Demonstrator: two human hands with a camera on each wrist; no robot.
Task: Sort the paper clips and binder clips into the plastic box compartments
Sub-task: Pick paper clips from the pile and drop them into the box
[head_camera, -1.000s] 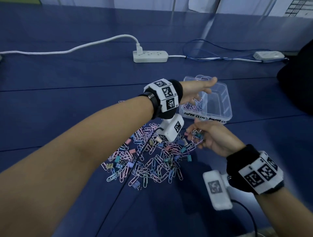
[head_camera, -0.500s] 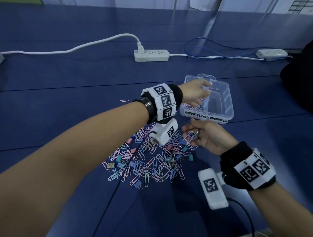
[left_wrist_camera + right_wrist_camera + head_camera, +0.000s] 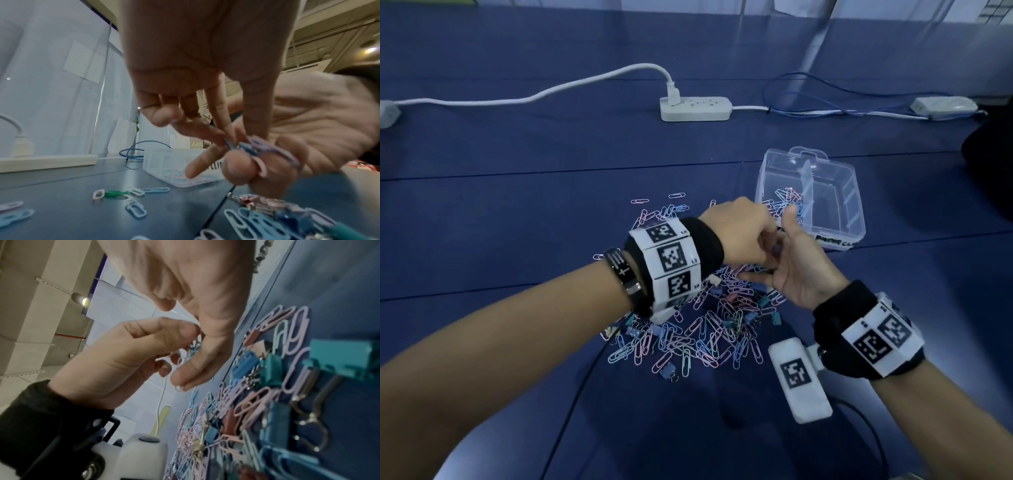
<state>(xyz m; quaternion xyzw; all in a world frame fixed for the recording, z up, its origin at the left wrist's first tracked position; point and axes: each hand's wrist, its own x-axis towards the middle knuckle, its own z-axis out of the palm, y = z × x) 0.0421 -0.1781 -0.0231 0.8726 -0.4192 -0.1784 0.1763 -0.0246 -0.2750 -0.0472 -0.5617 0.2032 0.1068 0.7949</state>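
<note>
While the 2 hands meet above the far edge of the clip pile, the left hand (image 3: 739, 236) reaches in from the left, knuckles up, its fingertips (image 3: 228, 129) pinching at a small bunch of paper clips (image 3: 259, 149) that lies in the right hand (image 3: 799, 270). The right hand is turned palm up and slightly toward the left, its fingers curled loosely around that bunch of blue and pink clips, thumb pointing away toward the box. In the right wrist view the left thumb and forefinger close on a pale clip (image 3: 182, 358) at the edge of the right palm.

The clear plastic box (image 3: 854, 192) stands on the blue table (image 3: 517, 192) just beyond the hands, toward the right side, with an upright divider splitting it into 2 compartments. The left compartment holds a shallow layer of pink and blue paper clips (image 3: 786, 200); nothing can be made out in the right one. Handwritten labels run along its near wall, partly hidden by the right hand.

The pile of clips (image 3: 705, 329) spreads over the table below and between the wrists, paper clips mixed with teal, blue and pink binder clips (image 3: 339, 358). A few stray paper clips (image 3: 676, 196) lie just beyond the pile, to the left of the box.
</note>
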